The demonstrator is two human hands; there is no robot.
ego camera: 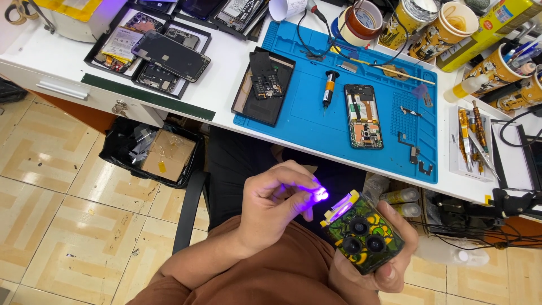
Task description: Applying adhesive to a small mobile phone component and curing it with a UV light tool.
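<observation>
While the left hand (279,197) pinches a small lamp (320,195) that glows violet, the right hand (389,248) grips a phone (362,231) from below, fingers wrapped round its lower end. Both are held over the lap, well clear of the bench. The phone shows a green and yellow patterned back with three dark camera lenses, and a strip at its top edge (340,210) catches the violet light, the lamp sitting just beside that edge.

As a judgement, this looks like a curing step on the phone's top edge, with the light already on and aimed; whether the glue has set cannot be told.

On the blue mat (305,118) a second phone (363,115) lies open with its board and cables bare, a glue syringe (328,87) beside it and small loose parts (415,152) near the mat's right side, so that handset seems far from reassembled. Further dismantled phones sit in black trays (149,51) on the white bench (226,73).
</observation>
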